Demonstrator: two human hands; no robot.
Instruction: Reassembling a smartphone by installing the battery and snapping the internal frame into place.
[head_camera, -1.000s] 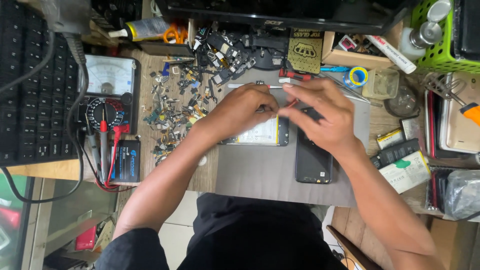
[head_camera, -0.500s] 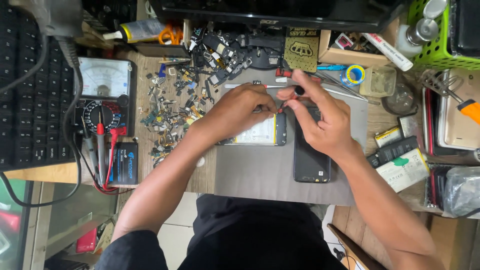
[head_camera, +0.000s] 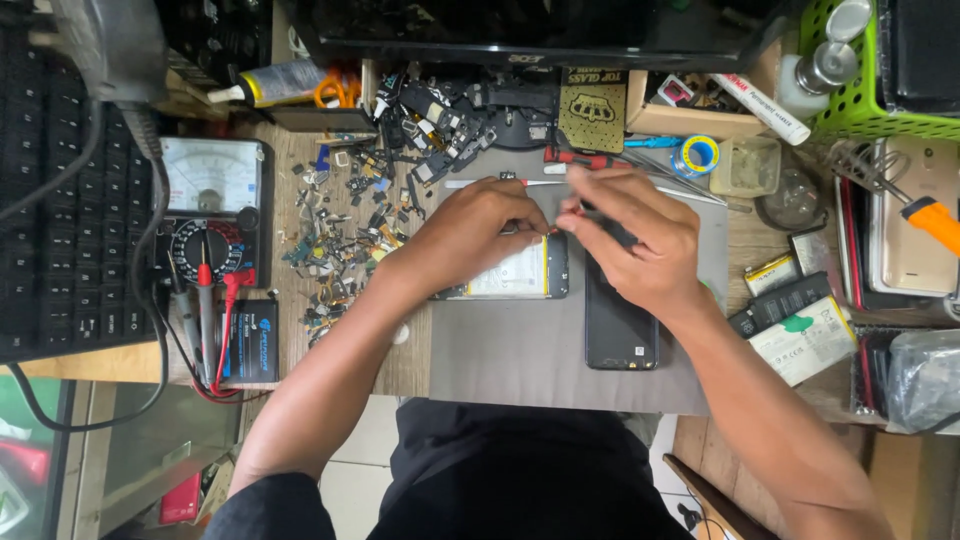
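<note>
An opened phone (head_camera: 520, 278) with its pale battery showing lies on a grey work mat (head_camera: 560, 365). My left hand (head_camera: 470, 235) rests on the phone's upper edge and pins it down with its fingertips. My right hand (head_camera: 640, 245) pinches a thin dark-handled tool (head_camera: 612, 232), whose tip meets my left fingertips just above the phone's top right corner. A black phone back (head_camera: 620, 330) lies flat beside the opened phone, partly under my right hand.
A heap of small phone parts (head_camera: 345, 235) covers the wood left of the mat. Further left stand an analogue multimeter (head_camera: 210, 215) with red probes and a black keyboard (head_camera: 60, 200). Spare batteries (head_camera: 800, 320), a green basket (head_camera: 880, 70) and an orange-handled tool (head_camera: 935, 222) crowd the right.
My right hand's fingers have drawn in from a spread reach to a pinch against my left fingertips. My left hand has stayed on the phone.
</note>
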